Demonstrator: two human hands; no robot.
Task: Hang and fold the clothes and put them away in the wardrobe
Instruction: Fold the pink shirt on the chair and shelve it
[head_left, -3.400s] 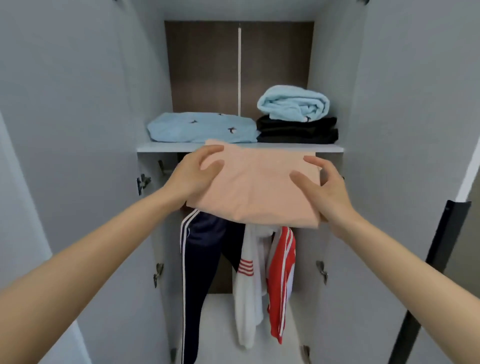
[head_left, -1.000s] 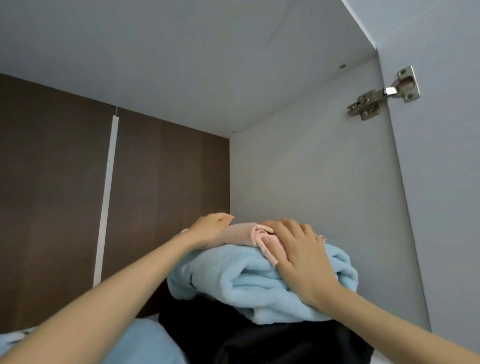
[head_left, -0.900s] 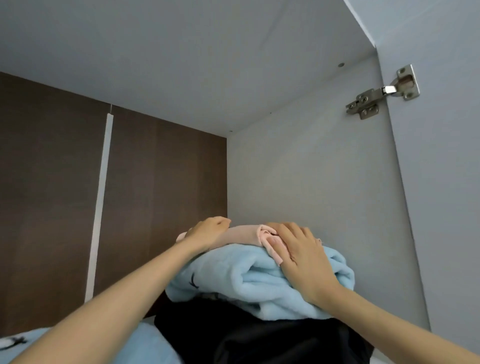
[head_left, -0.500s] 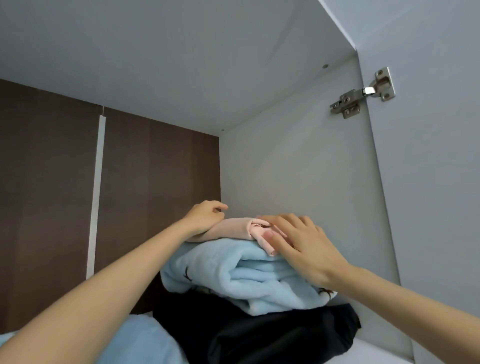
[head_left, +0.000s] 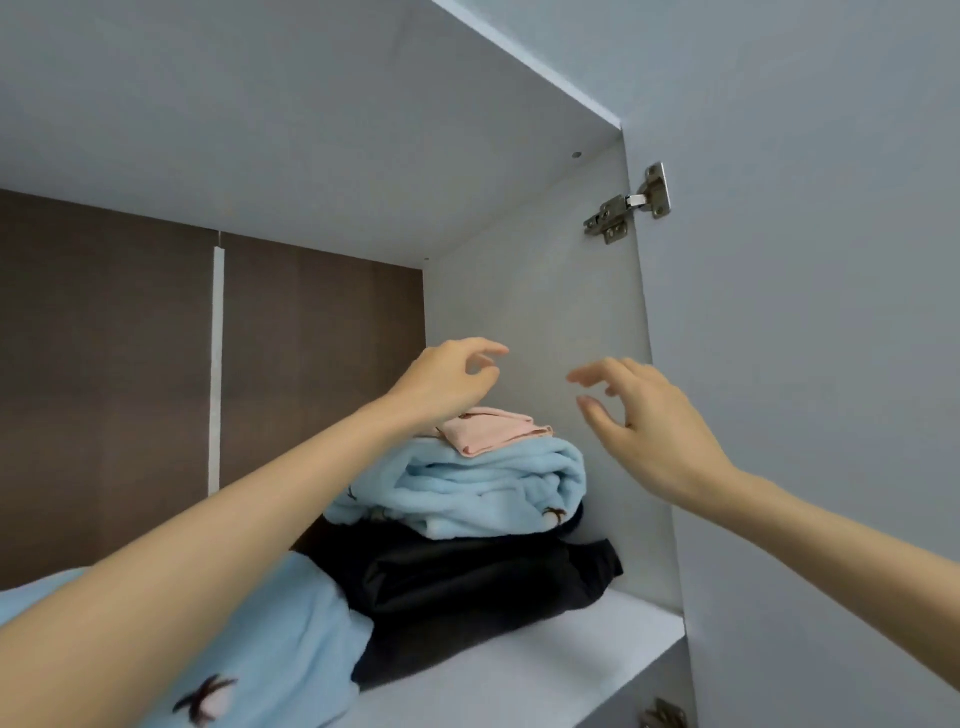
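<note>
- The left hand (head_left: 447, 382) hovers with its fingers loosely curled, thumb and forefinger a little apart, holding nothing.
- The right hand (head_left: 652, 423) hangs beside it without touching it, fingers spread and gently bent, thumb out, also empty.
- The folded pink garment (head_left: 493, 431) lies just under the left hand, below and to the left of the right hand. Whether the left wrist brushes it cannot be told.
- Beneath it sits a rolled light-blue garment (head_left: 488, 488), on top of a folded black garment (head_left: 467, 582) that rests on the wardrobe shelf (head_left: 545, 660).
- Another light-blue garment (head_left: 280, 644) lies under the left forearm.
- A metal hinge (head_left: 628, 205) sits above the right hand.
</note>
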